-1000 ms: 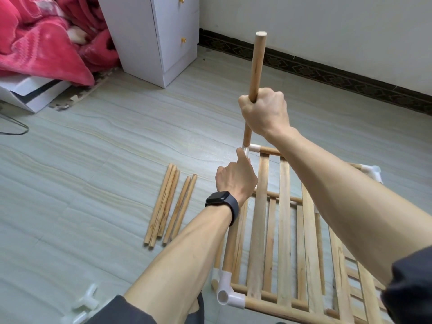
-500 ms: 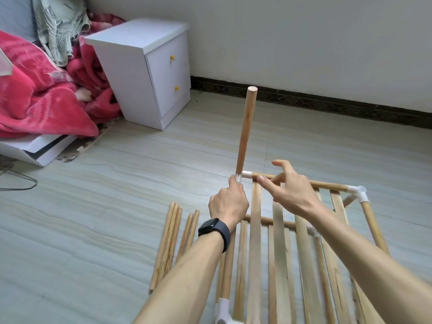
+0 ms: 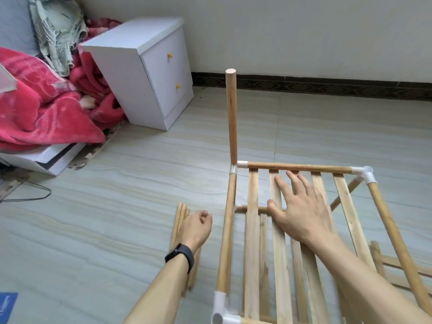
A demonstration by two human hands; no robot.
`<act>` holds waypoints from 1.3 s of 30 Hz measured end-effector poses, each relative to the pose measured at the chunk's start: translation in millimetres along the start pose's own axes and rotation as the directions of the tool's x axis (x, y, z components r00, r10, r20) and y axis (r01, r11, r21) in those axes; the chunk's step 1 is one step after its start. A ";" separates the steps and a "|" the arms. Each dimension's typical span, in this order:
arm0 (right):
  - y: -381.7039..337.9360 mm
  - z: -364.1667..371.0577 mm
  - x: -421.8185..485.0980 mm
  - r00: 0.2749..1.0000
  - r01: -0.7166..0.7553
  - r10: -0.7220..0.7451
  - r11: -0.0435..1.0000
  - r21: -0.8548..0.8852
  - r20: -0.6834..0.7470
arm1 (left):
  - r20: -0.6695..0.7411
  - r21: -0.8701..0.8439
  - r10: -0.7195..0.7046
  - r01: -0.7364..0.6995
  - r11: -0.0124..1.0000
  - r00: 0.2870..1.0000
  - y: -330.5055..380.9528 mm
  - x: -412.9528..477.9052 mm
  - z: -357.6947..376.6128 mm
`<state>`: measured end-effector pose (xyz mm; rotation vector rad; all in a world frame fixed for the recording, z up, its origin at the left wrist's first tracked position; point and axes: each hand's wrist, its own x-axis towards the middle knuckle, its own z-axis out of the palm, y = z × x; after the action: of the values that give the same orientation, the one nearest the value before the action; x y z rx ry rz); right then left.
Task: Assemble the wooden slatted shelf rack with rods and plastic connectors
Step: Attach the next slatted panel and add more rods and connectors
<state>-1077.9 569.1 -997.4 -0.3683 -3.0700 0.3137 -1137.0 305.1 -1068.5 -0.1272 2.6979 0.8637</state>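
With the right grip (image 3: 301, 211) flat and spread on the slatted shelf rack (image 3: 253, 230), the left grip (image 3: 195, 228), loosely curled and empty over the loose rods (image 3: 178, 220) at the rack's 9 o'clock, should seat one plumb in the 1 o'clock connector (image 3: 364, 174).

I see a white two-drawer cabinet (image 3: 161, 76) at 11 o'clock against the wall. Red blanket (image 3: 39, 113) piled at 9, pale green cloth (image 3: 58, 31) above it. Black cable (image 3: 48, 195) on the floor, blue item (image 3: 7, 305) at 7.
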 end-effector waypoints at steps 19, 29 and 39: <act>2.6 -2.0 -5.9 0.999 -0.003 0.008 0.995 0.099 -0.050 | 0.164 -0.122 -0.164 0.185 0.975 0.973 -49.7 -24.0 15.2; -18.3 -39.7 -30.2 0.984 0.096 -0.036 0.931 0.351 -0.176 | 0.500 -0.703 0.296 0.181 0.688 0.814 50.7 -76.0 -131.8; 29.1 -102.9 -68.5 0.985 -0.135 0.128 0.144 0.980 0.117 | 0.682 -0.546 0.446 -0.002 0.837 0.579 173.7 -129.9 -71.7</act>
<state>-998.7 600.6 -903.3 -0.4911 -2.0106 2.1512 -1062.8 404.0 -876.5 0.4359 1.6106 1.2953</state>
